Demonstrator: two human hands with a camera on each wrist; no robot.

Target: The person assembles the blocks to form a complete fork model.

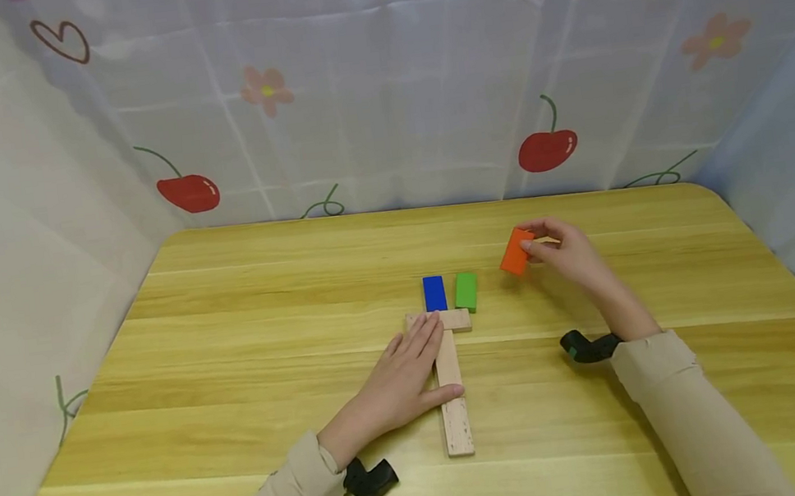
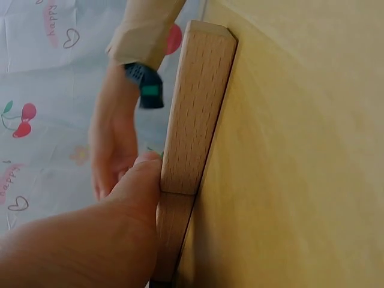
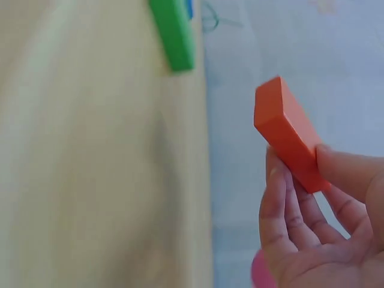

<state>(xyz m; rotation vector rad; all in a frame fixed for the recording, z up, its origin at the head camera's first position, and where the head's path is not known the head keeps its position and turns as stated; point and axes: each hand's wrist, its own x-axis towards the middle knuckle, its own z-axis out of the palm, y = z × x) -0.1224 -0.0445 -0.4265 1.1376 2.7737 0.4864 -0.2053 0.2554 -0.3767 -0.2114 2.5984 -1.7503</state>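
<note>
My right hand (image 1: 568,254) pinches an orange rectangular block (image 1: 516,253) between thumb and fingers, held up over the table. In the right wrist view the orange block (image 3: 288,129) tilts, one end away from the palm. My left hand (image 1: 401,382) lies flat with straight fingers over plain wooden blocks. Its fingertips rest on a short crosswise block (image 1: 458,320), and its thumb lies across the lengthwise wooden blocks (image 1: 457,431), set end to end below it. A blue block (image 1: 434,291) stands at the crosspiece's far side, with a green block (image 1: 466,292) just right of it.
All the blocks lie on a wood-grain table (image 1: 248,365). A pale curtain (image 1: 379,101) printed with cherries, flowers and hearts hangs behind its far edge, with more cloth at both sides. Black wrist devices, such as the one by the right sleeve (image 1: 588,347), jut inward over the table.
</note>
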